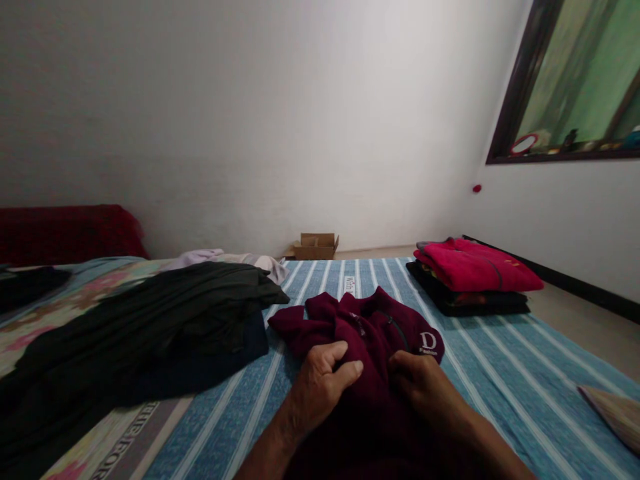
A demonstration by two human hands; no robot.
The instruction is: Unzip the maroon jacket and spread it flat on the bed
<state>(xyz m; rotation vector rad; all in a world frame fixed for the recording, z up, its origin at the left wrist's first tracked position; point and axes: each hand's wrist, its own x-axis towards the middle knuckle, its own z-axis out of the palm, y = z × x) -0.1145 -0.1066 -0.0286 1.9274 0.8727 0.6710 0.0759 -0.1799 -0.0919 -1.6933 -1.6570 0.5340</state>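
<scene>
A maroon garment [367,393] with a short dark zip and a white "D Fashion" print lies bunched on the blue striped bed cover [220,427]. Its near part runs down out of view between my arms. My left hand [325,380] is closed on the cloth at the middle, thumb and forefinger uppermost. At the right side, below the print, my right hand [423,380] grips another part of it, fingers curled in. Whether the garment is a top or trousers I cannot tell.
Dark clothes [165,327] lie heaped on the left. A folded pile with a pinkish-red garment [475,267] on top sits at the back right. A cardboard box [317,248] stands beyond the bed by the wall. A woven-looking flat thing [613,410] lies at the right edge.
</scene>
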